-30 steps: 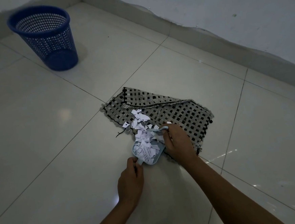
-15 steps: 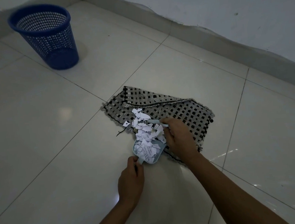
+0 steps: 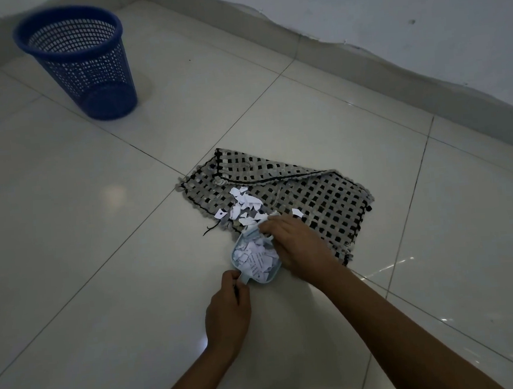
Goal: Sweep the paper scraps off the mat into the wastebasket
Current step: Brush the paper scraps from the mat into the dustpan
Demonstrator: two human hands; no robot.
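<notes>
A black-and-grey woven mat [image 3: 316, 195] lies on the tiled floor, one edge folded over. White paper scraps [image 3: 243, 203] are strewn on its near left part. A small pale blue dustpan [image 3: 256, 260] full of scraps sits at the mat's near edge. My left hand [image 3: 229, 311] pinches the dustpan's handle. My right hand [image 3: 296, 243] grips a small pale brush, mostly hidden under the fingers, at the pan's mouth. The blue mesh wastebasket [image 3: 77, 59] stands upright at the far left.
A grey skirting and white wall [image 3: 391, 45] run diagonally behind the mat. Glossy pale floor tiles [image 3: 83, 238] stretch between the mat and the wastebasket. A loose dark thread [image 3: 210, 228] trails from the mat's left corner.
My right hand has drawn the brush back toward the dustpan, pulling scraps into it. Fewer scraps lie just above the pan. My left hand has stayed on the handle.
</notes>
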